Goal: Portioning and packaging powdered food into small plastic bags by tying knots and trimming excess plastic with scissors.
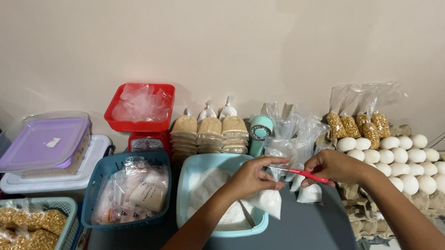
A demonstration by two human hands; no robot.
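Note:
My left hand [253, 176] pinches the neck of a small clear bag of white powder [268, 201], which hangs at the right rim of a light blue tub [190, 166] holding more white powder. My right hand [334, 165] holds a thin red strip [307, 175] stretched toward the bag's neck. Another filled small bag [310, 193] lies on the grey table [309, 242] just below my right hand. Empty clear bags [292, 132] stand behind both hands.
Trays of white eggs [414, 162] sit at the right with bags of yellow kernels [358, 124]. A red scale with a tray [141, 109], stacked brown packets [211, 132], a teal basket of packets [132, 189], lidded containers [46, 146] and a basket of golden snacks [22, 228] fill the left.

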